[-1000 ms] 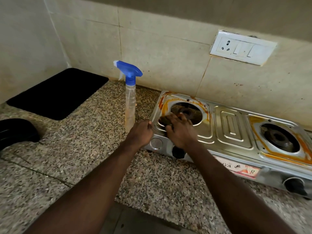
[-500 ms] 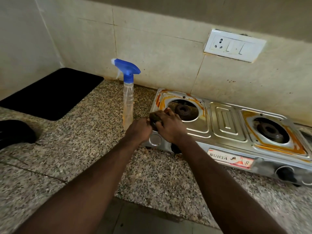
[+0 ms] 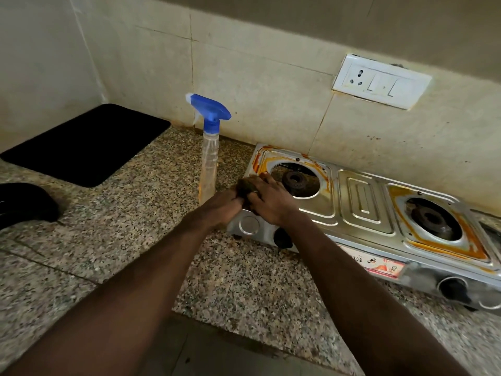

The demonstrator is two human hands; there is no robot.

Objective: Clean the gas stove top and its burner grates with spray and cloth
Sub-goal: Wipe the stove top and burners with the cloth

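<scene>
Head view: right hand (image 3: 271, 203) clamps a dark wadded cloth (image 3: 246, 187) on the front-left corner of the stained steel gas stove (image 3: 363, 203); left hand (image 3: 221, 208) touches the cloth, grip unclear.

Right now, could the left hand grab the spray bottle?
Probably yes. The spray bottle stands upright on the counter just beyond the left hand, with nothing between them. That hand is busy at the corner of the stove, beside the cloth, so it must leave there first.
</scene>
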